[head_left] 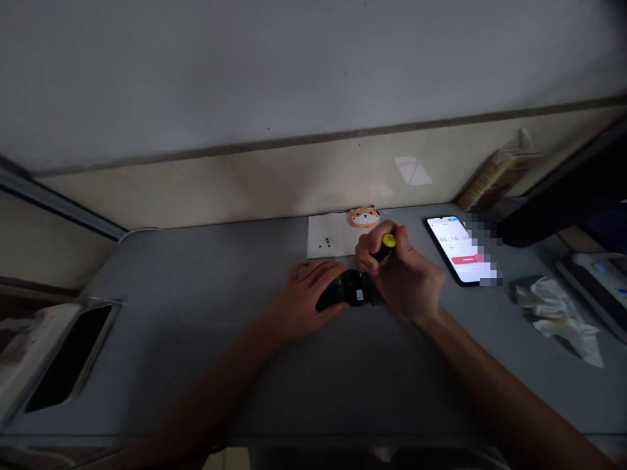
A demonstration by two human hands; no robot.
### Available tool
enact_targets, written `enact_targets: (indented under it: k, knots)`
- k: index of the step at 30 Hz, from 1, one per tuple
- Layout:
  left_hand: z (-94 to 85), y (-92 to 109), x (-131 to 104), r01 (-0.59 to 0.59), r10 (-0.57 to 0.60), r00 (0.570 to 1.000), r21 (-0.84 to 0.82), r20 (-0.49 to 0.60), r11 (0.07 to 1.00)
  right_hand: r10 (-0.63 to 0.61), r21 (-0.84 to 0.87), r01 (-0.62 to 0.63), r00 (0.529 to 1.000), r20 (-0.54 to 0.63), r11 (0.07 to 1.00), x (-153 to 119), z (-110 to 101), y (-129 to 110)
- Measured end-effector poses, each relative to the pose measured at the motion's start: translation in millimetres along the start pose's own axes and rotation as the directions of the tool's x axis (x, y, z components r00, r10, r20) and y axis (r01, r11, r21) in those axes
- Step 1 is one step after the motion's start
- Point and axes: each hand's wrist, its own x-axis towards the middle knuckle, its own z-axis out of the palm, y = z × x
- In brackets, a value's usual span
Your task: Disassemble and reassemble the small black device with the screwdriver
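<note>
A small dark device point(345, 290) with a pale label lies on the grey table. My left hand point(313, 297) is wrapped round its left end, fingers on the far edge and thumb on the near edge. Over its right end, my right hand point(404, 274) is closed round the handle of a black and yellow screwdriver point(388, 243), held upright. The tool's tip is hidden by the hand. Behind the device is a white paper point(316, 227) with several tiny dark screws point(328, 243) on it and an orange animal-faced case point(364, 217) at its right.
A lit phone point(458, 251) showing a timer lies on the table point(196, 281) to the right, near crumpled tissue point(561, 316). A box point(494, 179) leans at the back right. Another dark-screened device point(71, 356) lies at the far left.
</note>
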Motion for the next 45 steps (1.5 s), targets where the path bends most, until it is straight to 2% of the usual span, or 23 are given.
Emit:
enact_targets:
  k: [4, 10, 15, 25, 31, 35, 41, 45]
  knots:
    - [-2.9, -0.8, -0.9, -0.001, 0.001, 1.000, 0.022, -0.001, 1.000, 0.032, 0.015, -0.032, 0.999, 0.015, 0.999, 0.5, -1.3, 0.7]
    - [-1.3, 0.1, -1.8, -0.008, 0.008, 1.000, 0.028, 0.005, 1.000, -0.011, -0.004, 0.011, 1.000, 0.013, 1.000, 0.3, -2.2, 1.1]
    - [0.9, 0.3, -0.6, -0.008, 0.008, 1.000, 0.031, -0.002, 0.999, 0.023, 0.025, -0.025, 0.998, 0.058, 0.999, -0.9, 0.4, 1.5]
    - [1.0, 0.3, 0.6, -0.015, 0.015, 0.999, 0.016, 0.044, 1.000, 0.018, 0.042, -0.023, 0.995, 0.099, 0.999, -1.1, -2.2, 3.7]
    - [4.2, -1.3, 0.3, -0.023, 0.023, 1.000, 0.032, 0.012, 0.999, 0.005, 0.092, -0.014, 0.995, 0.101, 0.996, -0.5, -2.7, 2.7]
    - [5.0, -0.7, 0.0, -0.012, 0.013, 1.000, 0.061, -0.018, 0.998, 0.032, 0.050, -0.040, 0.989, 0.144, 0.998, -0.7, -3.8, 2.3]
    - [3.6, 2.3, 1.4, -0.002, 0.002, 1.000, 0.031, 0.002, 1.000, -0.002, 0.032, -0.002, 0.994, 0.111, 0.999, -0.6, -4.2, 5.8]
    - [0.7, 7.5, 4.7, 0.031, -0.031, 0.999, 0.006, 0.014, 1.000, 0.004, 0.010, -0.006, 0.990, 0.142, 1.000, -0.5, -4.9, 6.9]
